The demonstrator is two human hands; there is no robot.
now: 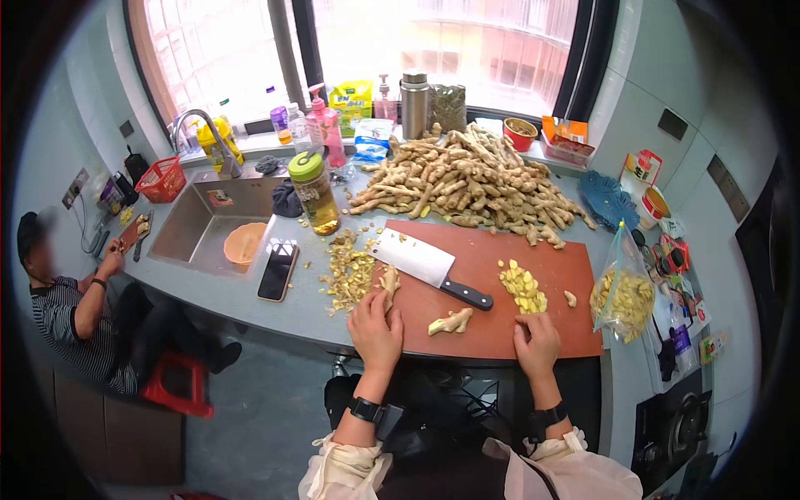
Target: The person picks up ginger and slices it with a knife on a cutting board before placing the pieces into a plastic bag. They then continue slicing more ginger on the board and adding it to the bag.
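My left hand [375, 335] is at the left front edge of the brown cutting board [533, 246], its fingers and thumb closed around the lower end of a ginger piece [389, 282]. My right hand [537, 343] rests at the board's front edge, holding nothing, thumb slightly apart from the fingers. Just beyond it lies a pile of ginger slices [523, 287]. A cleaver [417, 254] lies flat on the board, its black handle pointing right. Between my hands is another ginger piece [451, 322], and a small bit [570, 297] lies on the right. Peelings [348, 271] are heaped left of the board.
Behind the board is a large heap of ginger [475, 179]. A lidded jar [315, 196], a phone [278, 271] and a sink [196, 212] are left. A bag of ginger slices [623, 296] stands right. Another person [79, 308] sits at far left on a red stool [179, 383].
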